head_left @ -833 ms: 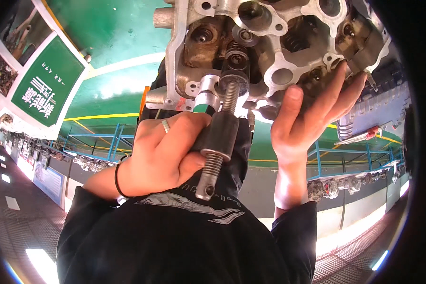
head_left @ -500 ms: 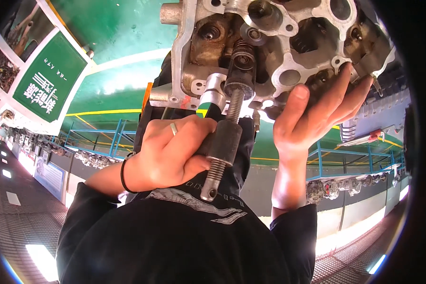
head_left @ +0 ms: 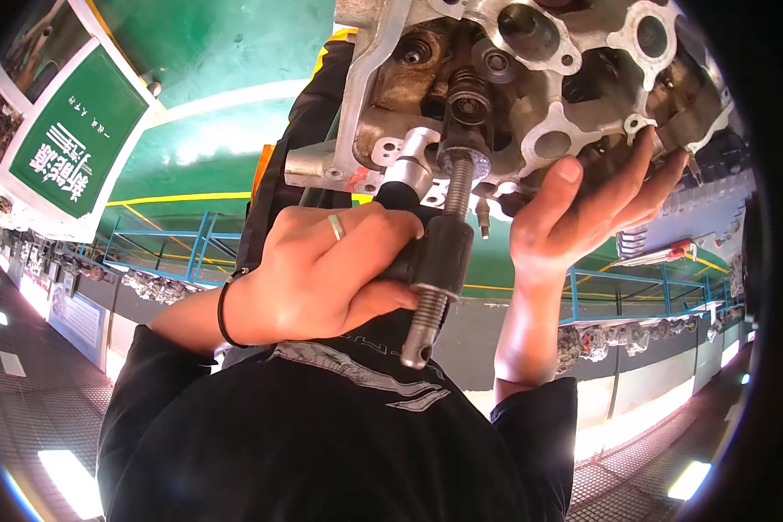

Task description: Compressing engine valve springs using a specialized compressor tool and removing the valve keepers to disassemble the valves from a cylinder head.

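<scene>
A grey aluminium cylinder head [head_left: 539, 96] fills the top of the view, with round ports and a coiled valve spring [head_left: 468, 91]. My left hand [head_left: 322, 270], a ring on one finger and a black band at the wrist, is shut on a dark valve spring compressor tool [head_left: 439, 261]. The tool's threaded rod runs up to a cup that sits against the valve spring. My right hand [head_left: 583, 209] lies flat with its fingers spread against the lower right edge of the cylinder head, holding nothing.
A green sign [head_left: 78, 148] with white characters hangs at the left beside a green painted surface [head_left: 226, 96]. Blue railings [head_left: 174, 248] and rows of grey engine parts [head_left: 148, 283] run across the background. My black shirt [head_left: 322, 435] fills the lower middle.
Both hands, the tool and the cylinder head have drifted slightly to the right in the picture. The tool's cup stays against the valve spring and my grip is unchanged.
</scene>
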`<state>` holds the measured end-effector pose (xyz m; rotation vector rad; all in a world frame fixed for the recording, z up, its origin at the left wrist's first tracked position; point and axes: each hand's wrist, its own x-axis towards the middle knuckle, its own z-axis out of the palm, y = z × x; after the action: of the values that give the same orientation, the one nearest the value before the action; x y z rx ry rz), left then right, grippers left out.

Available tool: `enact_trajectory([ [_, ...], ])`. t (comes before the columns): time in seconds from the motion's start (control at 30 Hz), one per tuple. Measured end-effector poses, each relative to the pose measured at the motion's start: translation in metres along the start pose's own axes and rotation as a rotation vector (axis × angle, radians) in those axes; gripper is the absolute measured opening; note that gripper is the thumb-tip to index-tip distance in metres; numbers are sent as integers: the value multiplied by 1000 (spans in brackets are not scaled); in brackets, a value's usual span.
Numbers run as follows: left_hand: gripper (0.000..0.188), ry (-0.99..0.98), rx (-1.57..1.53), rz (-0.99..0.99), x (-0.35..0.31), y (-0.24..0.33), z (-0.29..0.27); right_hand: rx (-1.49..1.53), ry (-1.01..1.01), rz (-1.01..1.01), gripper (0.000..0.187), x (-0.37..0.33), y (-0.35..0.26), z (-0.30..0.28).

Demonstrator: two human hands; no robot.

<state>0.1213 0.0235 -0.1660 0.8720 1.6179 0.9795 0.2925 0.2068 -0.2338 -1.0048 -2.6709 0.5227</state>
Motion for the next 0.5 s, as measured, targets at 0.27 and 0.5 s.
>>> enact_trajectory([
  [0.27, 31, 25, 80, -71, -1, 7, 7, -55, 47, 1, 66, 2, -3, -2],
  [0.5, 23, 85, 60, -84, 3, 10, 19, -115, 88, 23, 66, 0, 4, -6],
])
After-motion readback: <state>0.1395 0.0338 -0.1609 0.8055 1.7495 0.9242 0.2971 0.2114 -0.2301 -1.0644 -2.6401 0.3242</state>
